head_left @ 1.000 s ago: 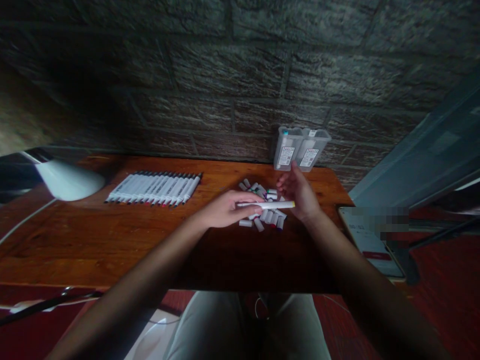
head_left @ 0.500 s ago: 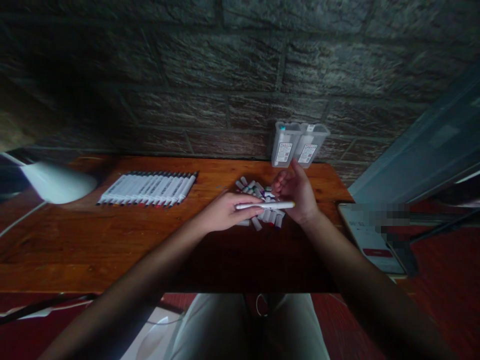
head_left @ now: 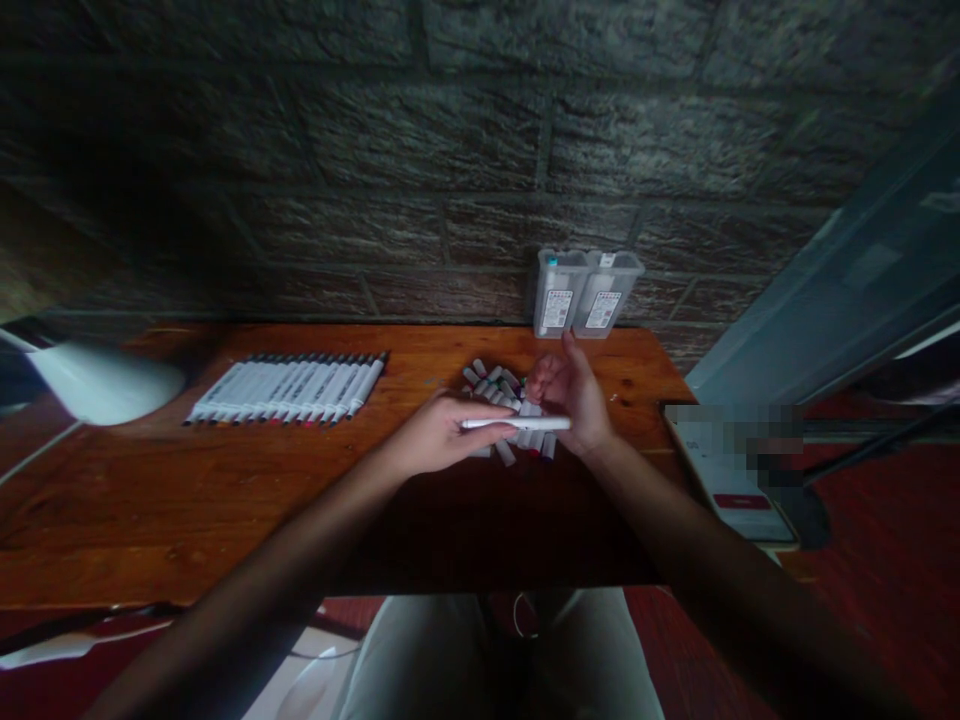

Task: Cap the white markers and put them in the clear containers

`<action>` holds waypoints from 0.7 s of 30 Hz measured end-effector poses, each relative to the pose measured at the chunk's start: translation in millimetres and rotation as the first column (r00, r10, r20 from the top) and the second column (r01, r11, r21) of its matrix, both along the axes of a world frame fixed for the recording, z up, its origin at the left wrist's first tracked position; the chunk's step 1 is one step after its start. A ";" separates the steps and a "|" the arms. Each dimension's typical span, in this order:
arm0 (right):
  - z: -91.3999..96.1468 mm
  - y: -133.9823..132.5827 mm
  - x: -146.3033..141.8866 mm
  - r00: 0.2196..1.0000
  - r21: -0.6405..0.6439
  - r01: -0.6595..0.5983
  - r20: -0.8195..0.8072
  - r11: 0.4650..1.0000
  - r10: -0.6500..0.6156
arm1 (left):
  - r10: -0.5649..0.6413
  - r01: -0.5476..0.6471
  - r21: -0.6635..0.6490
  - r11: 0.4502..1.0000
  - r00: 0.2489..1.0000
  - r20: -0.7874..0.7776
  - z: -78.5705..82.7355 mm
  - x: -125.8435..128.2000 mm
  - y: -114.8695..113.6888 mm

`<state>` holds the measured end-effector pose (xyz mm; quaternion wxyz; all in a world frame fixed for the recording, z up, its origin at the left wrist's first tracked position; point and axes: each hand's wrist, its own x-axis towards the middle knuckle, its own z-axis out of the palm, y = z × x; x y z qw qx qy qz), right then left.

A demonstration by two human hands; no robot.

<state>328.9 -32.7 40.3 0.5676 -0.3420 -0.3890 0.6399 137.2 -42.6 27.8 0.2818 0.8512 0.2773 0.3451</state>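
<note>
My left hand [head_left: 435, 437] pinches a white marker [head_left: 517, 424] and holds it level above the wooden table [head_left: 225, 480]. My right hand [head_left: 566, 395] hovers over a pile of loose marker caps [head_left: 495, 385], fingers curled; the marker's right end lies against its palm. I cannot make out anything between its fingers. A neat row of several capped white markers [head_left: 289, 388] lies on the table to the left.
Two clear plastic marker boxes [head_left: 585, 293] with labels stand at the back against the brick wall. A white lamp shade [head_left: 105, 380] juts in at the left. A phone or tablet [head_left: 739, 480] lies at the table's right edge. My lap shows below the table's front edge.
The view has tilted slightly, shifting everything left. Both hands stay over the cap pile; the marker's yellow tip no longer shows past my right palm.
</note>
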 end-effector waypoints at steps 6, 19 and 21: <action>-1.1 -1.4 -0.7 0.996 0.043 -0.012 0.094 0.999 0.008 | 0.004 -0.001 0.069 0.998 0.999 -0.038 -0.5 -1.7 -0.4; -3.0 8.3 5.8 0.990 0.079 0.068 0.118 0.995 -0.077 | 0.058 -0.057 0.147 0.987 0.998 0.000 -4.7 3.4 1.9; -4.1 11.5 9.1 0.979 0.084 0.098 0.168 0.992 -0.111 | 0.082 -0.082 0.122 0.989 0.997 0.008 -3.0 0.4 5.9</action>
